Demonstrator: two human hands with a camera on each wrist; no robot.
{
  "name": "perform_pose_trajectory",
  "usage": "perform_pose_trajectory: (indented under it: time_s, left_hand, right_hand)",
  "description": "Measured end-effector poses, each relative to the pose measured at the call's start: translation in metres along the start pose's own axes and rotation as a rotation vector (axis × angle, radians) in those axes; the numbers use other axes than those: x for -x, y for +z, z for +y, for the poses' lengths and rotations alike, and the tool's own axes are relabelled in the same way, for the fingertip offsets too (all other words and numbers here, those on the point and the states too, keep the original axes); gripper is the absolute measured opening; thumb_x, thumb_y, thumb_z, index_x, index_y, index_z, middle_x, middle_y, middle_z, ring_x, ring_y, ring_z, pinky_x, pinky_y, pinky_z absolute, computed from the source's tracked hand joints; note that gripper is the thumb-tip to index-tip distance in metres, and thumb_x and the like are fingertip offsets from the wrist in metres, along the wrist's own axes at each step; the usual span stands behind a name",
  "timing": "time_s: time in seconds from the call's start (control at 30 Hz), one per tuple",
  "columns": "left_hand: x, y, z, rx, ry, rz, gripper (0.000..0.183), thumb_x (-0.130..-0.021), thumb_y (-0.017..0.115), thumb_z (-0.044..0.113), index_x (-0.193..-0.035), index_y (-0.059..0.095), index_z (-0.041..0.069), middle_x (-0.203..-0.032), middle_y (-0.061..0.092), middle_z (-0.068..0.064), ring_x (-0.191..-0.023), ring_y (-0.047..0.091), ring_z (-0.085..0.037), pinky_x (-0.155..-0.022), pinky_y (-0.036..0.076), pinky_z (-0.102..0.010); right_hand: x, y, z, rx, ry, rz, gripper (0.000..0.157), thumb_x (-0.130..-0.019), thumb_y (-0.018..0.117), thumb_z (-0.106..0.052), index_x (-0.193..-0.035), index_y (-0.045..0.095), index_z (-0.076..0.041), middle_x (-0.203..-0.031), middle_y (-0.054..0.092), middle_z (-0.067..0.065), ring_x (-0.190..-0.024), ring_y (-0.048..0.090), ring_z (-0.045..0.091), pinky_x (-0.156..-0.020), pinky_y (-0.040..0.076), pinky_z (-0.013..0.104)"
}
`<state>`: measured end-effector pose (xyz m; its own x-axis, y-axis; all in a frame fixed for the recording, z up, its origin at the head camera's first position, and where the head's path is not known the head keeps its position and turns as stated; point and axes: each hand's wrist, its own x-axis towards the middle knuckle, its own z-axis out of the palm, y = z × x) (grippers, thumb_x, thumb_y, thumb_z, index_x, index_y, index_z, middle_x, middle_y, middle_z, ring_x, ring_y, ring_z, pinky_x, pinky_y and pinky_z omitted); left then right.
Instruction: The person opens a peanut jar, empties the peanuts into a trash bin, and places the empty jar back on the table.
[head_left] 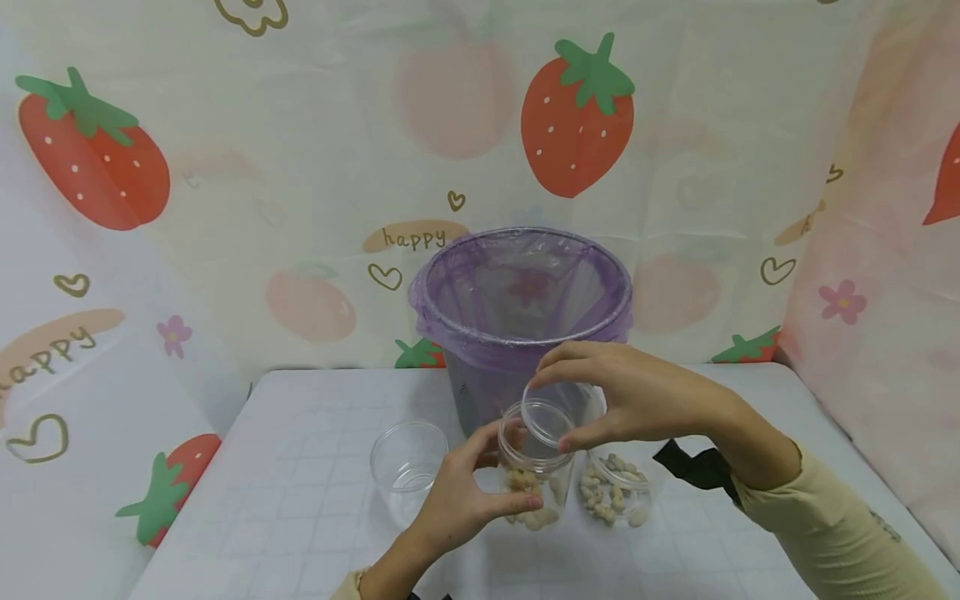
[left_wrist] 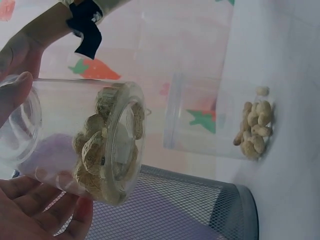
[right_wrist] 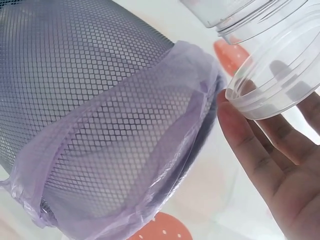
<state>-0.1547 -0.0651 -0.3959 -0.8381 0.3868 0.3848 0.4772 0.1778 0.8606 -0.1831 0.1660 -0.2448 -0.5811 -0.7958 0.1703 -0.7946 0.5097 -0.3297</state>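
My left hand [head_left: 459, 500] grips a clear plastic jar [head_left: 557, 479] around its side, over the table. Unshelled peanuts [left_wrist: 92, 150] lie at the bottom of this jar, seen through its wall in the left wrist view. Between the thumb and fingers of my right hand [head_left: 630, 392] is a clear round lid [right_wrist: 260, 107], tilted and close to the jar's mouth. Just right of the held jar, a second clear jar [head_left: 637, 510] stands on the table with several peanuts [head_left: 597, 493] inside. A clear container [head_left: 408, 458] stands to the left, with no peanuts visible in it.
Behind the hands stands a mesh bin [head_left: 467, 387] lined with a purple plastic bag [head_left: 525, 329], its mouth upward. The white table [head_left: 300, 467] backs onto a hanging cloth [head_left: 337, 150] printed with strawberries, and cloth also hangs on both sides.
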Motion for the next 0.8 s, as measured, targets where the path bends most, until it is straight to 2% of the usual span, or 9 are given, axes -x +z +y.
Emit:
perform_pose_trajectory:
  time_s: [0.2, 0.47, 0.6, 0.8]
  left_hand:
    - [0.0, 0.001, -0.001, -0.006, 0.01, 0.005, 0.073, -0.076, 0.083, 0.026, -0.138, 0.049, 0.009, -0.13, 0.063, -0.005, -0.111, 0.063, -0.019, -0.093, 0.053, -0.03]
    - [0.001, 0.001, -0.001, -0.002, 0.025, 0.008, 0.073, -0.075, 0.083, 0.022, -0.137, 0.049, 0.007, -0.131, 0.062, -0.011, -0.111, 0.063, -0.026, -0.093, 0.052, -0.03]
    - [0.0, 0.001, -0.001, -0.01, 0.027, 0.011, 0.074, -0.074, 0.084, 0.022, -0.138, 0.048, 0.006, -0.132, 0.062, -0.009, -0.111, 0.063, -0.022, -0.094, 0.052, -0.03]
    - [0.0, 0.0, 0.0, -0.008, 0.034, 0.011, 0.075, -0.076, 0.083, 0.027, -0.139, 0.047, 0.007, -0.132, 0.062, -0.008, -0.11, 0.064, -0.026, -0.095, 0.052, -0.03]
  right_hand:
    - [0.002, -0.001, 0.002, 0.005, -0.005, 0.012, 0.047, -0.084, 0.075, -0.04, -0.123, 0.064, -0.018, -0.124, 0.061, -0.006, -0.116, 0.059, 0.017, -0.096, 0.052, 0.042]
    - [0.004, -0.001, 0.007, -0.004, 0.01, 0.024, 0.05, -0.084, 0.074, -0.044, -0.124, 0.064, -0.017, -0.123, 0.061, -0.006, -0.114, 0.06, 0.016, -0.095, 0.052, 0.043]
    - [0.005, -0.003, 0.008, 0.001, 0.031, 0.033, 0.052, -0.082, 0.076, -0.044, -0.125, 0.064, -0.018, -0.125, 0.061, -0.007, -0.117, 0.059, 0.016, -0.096, 0.052, 0.042]
    - [0.006, -0.006, 0.012, 0.023, 0.054, 0.065, 0.048, -0.081, 0.077, -0.043, -0.122, 0.065, -0.021, -0.123, 0.062, -0.008, -0.117, 0.06, 0.017, -0.095, 0.052, 0.043]
